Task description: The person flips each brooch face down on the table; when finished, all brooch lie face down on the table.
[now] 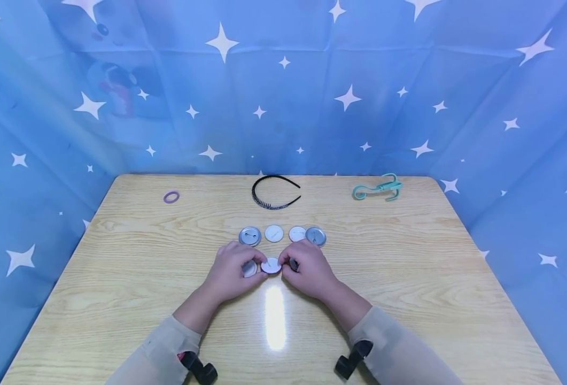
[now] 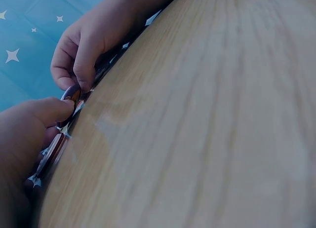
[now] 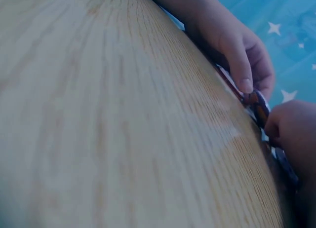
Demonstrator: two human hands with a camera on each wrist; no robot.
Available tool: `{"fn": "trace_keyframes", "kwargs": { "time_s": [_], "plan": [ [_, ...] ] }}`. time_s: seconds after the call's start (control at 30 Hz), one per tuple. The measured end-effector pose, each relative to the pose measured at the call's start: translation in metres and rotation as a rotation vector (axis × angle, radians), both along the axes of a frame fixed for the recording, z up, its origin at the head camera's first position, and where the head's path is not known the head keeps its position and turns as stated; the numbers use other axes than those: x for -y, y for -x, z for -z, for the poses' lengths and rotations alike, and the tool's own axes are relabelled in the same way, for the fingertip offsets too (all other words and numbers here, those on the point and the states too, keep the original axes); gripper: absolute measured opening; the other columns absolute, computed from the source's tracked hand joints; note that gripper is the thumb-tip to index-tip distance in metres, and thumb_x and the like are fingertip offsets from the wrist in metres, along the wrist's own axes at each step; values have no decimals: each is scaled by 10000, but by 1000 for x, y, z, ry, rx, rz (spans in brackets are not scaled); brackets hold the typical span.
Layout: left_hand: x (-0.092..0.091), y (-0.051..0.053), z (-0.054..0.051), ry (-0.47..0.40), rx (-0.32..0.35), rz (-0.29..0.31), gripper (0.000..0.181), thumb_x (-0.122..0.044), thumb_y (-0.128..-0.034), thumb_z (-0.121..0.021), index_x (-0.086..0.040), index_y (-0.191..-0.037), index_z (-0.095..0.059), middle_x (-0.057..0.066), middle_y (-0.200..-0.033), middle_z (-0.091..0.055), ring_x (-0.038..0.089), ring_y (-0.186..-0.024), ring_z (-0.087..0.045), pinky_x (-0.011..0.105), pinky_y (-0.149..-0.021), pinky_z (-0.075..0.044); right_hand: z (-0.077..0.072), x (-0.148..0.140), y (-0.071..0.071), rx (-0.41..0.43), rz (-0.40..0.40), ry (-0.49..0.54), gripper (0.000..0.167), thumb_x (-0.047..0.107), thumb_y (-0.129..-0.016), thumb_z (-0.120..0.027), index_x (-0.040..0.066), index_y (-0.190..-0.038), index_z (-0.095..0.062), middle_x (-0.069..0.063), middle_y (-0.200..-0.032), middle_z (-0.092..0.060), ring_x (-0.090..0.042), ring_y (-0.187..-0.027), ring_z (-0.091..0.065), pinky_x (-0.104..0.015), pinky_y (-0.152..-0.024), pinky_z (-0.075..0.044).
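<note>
A round pin-back badge, white back up and dark-edged, is tilted between both hands near the middle of the table. My left hand pinches its left side, while my right hand has the right edge between thumb and fingers. The wrist views show its darker printed face, the badge standing partly on edge. Under my left hand lies another badge; a dark-looking one is partly hidden by my right hand. Behind them is a row of several badges, including a silver-backed one and a white-backed one.
Along the table's far side lie a purple hair tie, a black toothed headband and a teal claw-like hair clip. A silver-backed badge overlaps a white one. A blue starred curtain hangs behind.
</note>
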State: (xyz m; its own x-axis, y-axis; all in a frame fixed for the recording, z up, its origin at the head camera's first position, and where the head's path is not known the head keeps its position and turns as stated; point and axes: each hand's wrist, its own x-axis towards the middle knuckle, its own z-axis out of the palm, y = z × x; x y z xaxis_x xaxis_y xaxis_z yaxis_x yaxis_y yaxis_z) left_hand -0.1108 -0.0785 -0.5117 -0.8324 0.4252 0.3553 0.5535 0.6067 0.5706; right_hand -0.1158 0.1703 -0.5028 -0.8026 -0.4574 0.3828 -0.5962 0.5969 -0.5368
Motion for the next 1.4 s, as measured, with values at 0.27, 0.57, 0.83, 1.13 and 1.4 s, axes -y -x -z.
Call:
{"fn": "trace_keyframes", "kwargs": {
  "time_s": [0.27, 0.57, 0.83, 1.13, 1.4],
  "plan": [
    [-1, 0, 2, -8, -39, 15, 301, -343, -782, -934, -263, -1028, -780, -112, -1076, -761, 183, -1031, -591, 482, -953, -418, -2, -1, -2, 5, 4, 37, 154, 67, -828, -761, 208, -887, -740, 137, -896, -699, -134, -932, -596, -391, -908, -464],
    [-1, 1, 1, -3, -34, 24, 328, -327, -757, -959, -242, -1020, -783, -109, -1078, -757, 173, -1021, -588, 480, -947, -419, 0, -3, 0, 17, 54, 198, 171, 35, -831, -697, 93, -987, -737, 10, -931, -706, -178, -919, -614, -390, -874, -491],
    [1, -3, 3, -9, -12, 21, 346, -313, -744, -974, -235, -1028, -794, -108, -1071, -764, 173, -1021, -599, 472, -930, -421, 1, -2, -4, 123, 135, 374, 258, -48, -835, -682, -3, -1086, -724, -34, -1032, -702, -252, -943, -621, -335, -787, -509],
    [-2, 1, 3, 7, -47, 33, 380, -349, -750, -945, -244, -1074, -777, -24, -1195, -664, 260, -1148, -604, 545, -958, -449, -2, -2, -5, 118, 167, 482, 460, -178, -778, -606, -30, -1208, -671, -150, -970, -667, -316, -917, -633, -314, -736, -498],
    [-21, 5, -1, 94, -100, 69, 355, -387, -797, -877, -222, -1095, -779, -28, -1145, -680, 220, -1096, -612, 488, -955, -473, -17, -2, -6, -17, 128, 416, 317, -141, -736, -568, -31, -1000, -705, -156, -893, -651, -331, -892, -592, -407, -728, -492]
  ]
}}
